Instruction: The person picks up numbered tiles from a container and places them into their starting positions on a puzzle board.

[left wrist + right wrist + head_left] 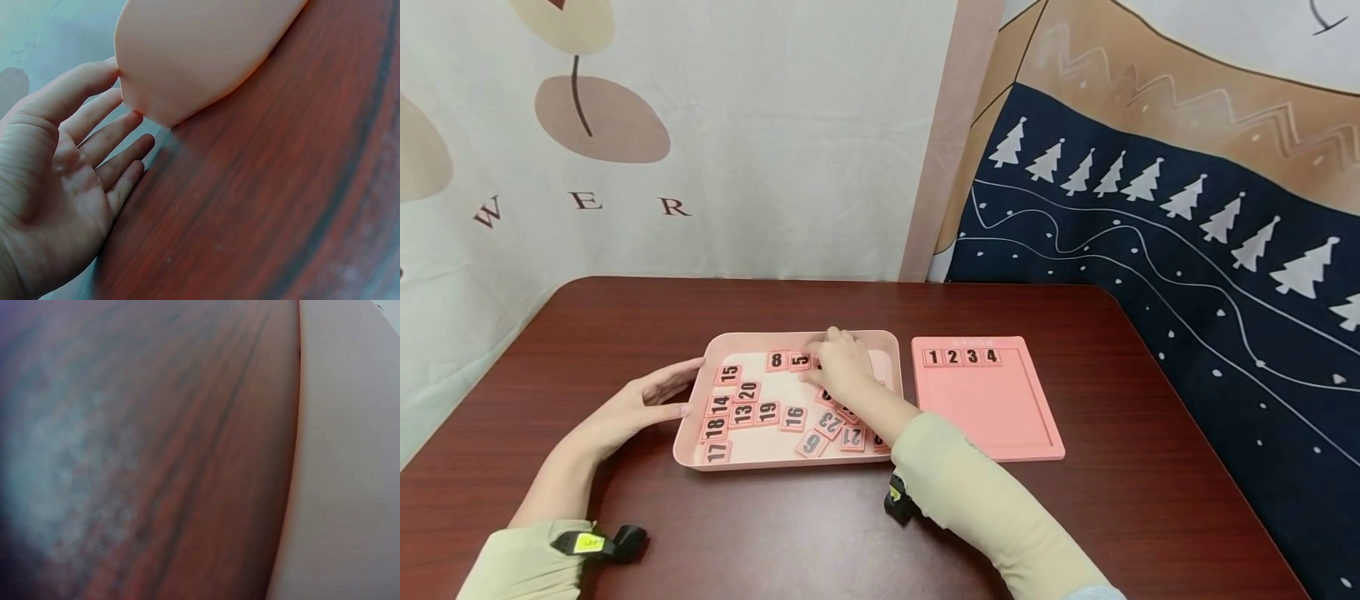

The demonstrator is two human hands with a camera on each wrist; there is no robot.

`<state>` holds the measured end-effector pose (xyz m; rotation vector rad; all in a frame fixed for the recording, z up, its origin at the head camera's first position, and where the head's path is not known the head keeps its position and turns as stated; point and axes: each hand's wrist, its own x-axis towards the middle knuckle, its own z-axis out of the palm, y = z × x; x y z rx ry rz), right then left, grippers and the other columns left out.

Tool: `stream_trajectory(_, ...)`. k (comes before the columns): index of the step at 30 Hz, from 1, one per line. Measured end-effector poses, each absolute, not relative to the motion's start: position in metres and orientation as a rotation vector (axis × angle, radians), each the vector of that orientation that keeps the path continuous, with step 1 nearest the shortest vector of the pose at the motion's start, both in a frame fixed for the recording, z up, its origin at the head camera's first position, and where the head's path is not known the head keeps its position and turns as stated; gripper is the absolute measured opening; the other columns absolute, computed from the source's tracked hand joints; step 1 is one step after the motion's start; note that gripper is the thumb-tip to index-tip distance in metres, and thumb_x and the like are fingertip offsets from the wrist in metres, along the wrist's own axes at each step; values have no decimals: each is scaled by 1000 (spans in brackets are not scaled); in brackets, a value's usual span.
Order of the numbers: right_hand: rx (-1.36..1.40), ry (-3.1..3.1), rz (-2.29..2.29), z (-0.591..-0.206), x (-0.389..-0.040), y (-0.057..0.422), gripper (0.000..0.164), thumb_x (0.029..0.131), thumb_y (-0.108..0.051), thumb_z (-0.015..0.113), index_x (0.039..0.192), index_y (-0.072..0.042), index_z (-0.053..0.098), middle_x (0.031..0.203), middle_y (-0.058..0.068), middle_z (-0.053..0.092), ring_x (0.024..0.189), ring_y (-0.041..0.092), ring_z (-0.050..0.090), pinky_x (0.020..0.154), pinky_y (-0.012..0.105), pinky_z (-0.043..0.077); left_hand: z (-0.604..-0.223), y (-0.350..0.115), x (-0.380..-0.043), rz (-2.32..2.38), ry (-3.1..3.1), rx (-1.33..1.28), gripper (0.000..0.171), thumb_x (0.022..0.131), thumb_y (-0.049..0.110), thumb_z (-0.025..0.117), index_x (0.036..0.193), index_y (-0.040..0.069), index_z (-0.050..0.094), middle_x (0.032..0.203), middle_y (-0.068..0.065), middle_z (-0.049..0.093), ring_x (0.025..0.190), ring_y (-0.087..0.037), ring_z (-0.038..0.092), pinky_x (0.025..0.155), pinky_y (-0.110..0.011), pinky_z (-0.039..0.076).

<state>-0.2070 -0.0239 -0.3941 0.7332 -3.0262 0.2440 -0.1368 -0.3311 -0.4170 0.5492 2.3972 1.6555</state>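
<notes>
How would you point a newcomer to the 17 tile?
On the brown table, find the pale pink tray that the left hand touches. In its near left corner in the head view, just nearer than the 18 tile, sits the 17 tile. Among its neighbours, it alone bears a 7.

Lettered white cloth (pixel 790 167) and tree-patterned navy cloth (pixel 1195 367) behind a reddish-brown table (pixel 760 533)

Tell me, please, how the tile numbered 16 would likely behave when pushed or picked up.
The 16 tile looks flat and squarish, so it would probably slide rather than roll. The floor of the tray looks smooth, so a light push may shift it. Small and thin, it is probably light, though perhaps awkward to pinch while lying flat.
</notes>
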Motion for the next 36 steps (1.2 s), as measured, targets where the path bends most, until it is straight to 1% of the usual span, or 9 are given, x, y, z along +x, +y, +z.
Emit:
stream_trajectory(6, 728, -3020, 315, -395, -206, -21, 36, 83, -46, 71, 115, -31, 68, 99, -4, 53, 94, 15, 51, 81, 31, 41, -417, -331, -137, 1653, 2402, 552, 61, 91, 0, 61, 146, -1, 35, 139, 4, 47, 122, 3, 43, 93, -13, 36)
stream_trajectory(9, 724, -3023, 334, -395, -206, -20, 33, 83, -46, 72, 112, -30, 68, 99, -5, 52, 95, 15, 51, 82, 31, 41, -418, -331, -137, 1649, 2407, 553, 61, 91, 0, 61, 146, 0, 35, 140, 4, 47, 122, 3, 43, 93, -13, 36)
stream_trajectory(17, 702, -3037, 372, -396, -207, -18, 35, 81, -47, 73, 110, -28, 67, 103, -4, 54, 96, 15, 51, 83, 31, 40, -418, -331, -138, 1649, 2409, 546, 61, 91, 0, 61, 146, -1, 34, 140, 3, 46, 122, 4, 43, 93, -13, 35)
stream_trajectory(23, 693, -3043, 379, -395, -205, -17, 33, 80, -48, 73, 101, -25, 65, 102, -3, 52, 95, 15, 50, 81, 31, 38, -418, -331, -137, 1652, 2406, 540, 61, 91, 0, 61, 146, -1, 34, 141, 1, 46, 122, 4, 43, 93, -13, 36)
stream_trajectory(29, 670, -3033, 366, -390, -200, -16, 32, 80, -52, 71, 95, -25, 61, 102, -3, 47, 94, 15, 44, 81, 32, 33, -417, -331, -136, 1644, 2405, 528, 62, 92, 1, 61, 147, 1, 34, 141, 3, 45, 122, 5, 42, 93, -13, 36)
stream_trajectory(32, 663, -2989, 386, -387, -196, -14, 31, 80, -50, 72, 94, -25, 62, 100, -3, 46, 94, 16, 42, 81, 33, 31, -417, -331, -137, 1643, 2404, 529, 61, 92, 1, 61, 147, 1, 34, 141, 3, 45, 122, 5, 42, 93, -13, 36)
stream_trajectory(36, 645, -2938, 421, -380, -191, -9, 31, 78, -49, 75, 93, -25, 64, 99, -3, 47, 95, 17, 41, 83, 36, 31, -417, -331, -137, 1643, 2403, 542, 61, 92, 1, 61, 146, 0, 34, 141, 3, 45, 122, 5, 42, 93, -12, 36)
